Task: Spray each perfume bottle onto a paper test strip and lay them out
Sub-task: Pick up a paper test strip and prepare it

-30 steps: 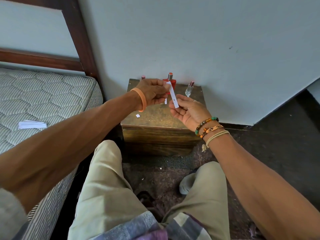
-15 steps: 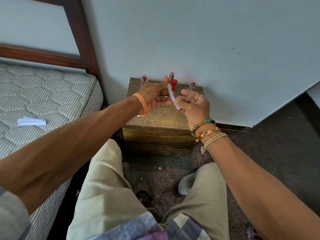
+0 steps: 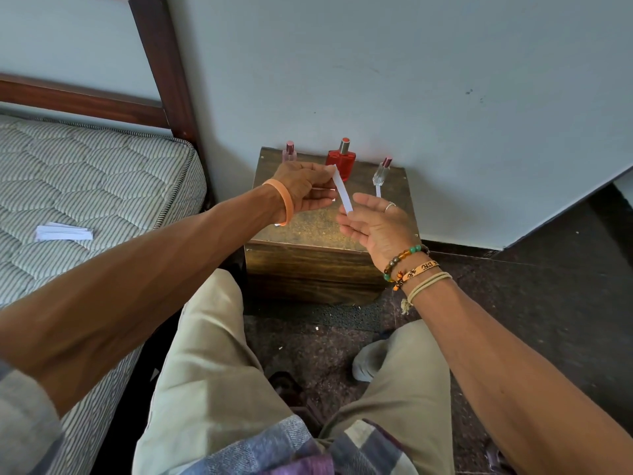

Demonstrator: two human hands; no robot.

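So both arms are stretched out forward over the little wooden bench (image 3: 308, 234) that sits against the wall. The left hand (image 3: 305, 190), the one with the orange wristband (image 3: 286, 204), is turned knuckles-up and pinches the top end of a white paper strip (image 3: 343, 193) between thumb and fingertip. The strip hangs slanted down toward the right, in the air above the bench top and in front of the red bottle (image 3: 340, 162). The right hand (image 3: 375, 224) is palm up just below it, fingers loose and spread, not gripping anything. Its fingertips are right at the strip's lower end, but I honestly can't tell if they touch it. That wrist has a bunch of bead and cord bracelets (image 3: 411, 265), and there's a ring (image 3: 389, 206) on one finger. At the back of the bench there are three bottles upright in a row: a pink bottle (image 3: 289, 155) on the left, the red one in the middle and a clear bottle (image 3: 381, 174) on the right, with another strip (image 3: 378, 191) lying flat just in front of the clear one. A stack of spare strips (image 3: 63, 232) sits on the mattress (image 3: 102, 186) off to the left.
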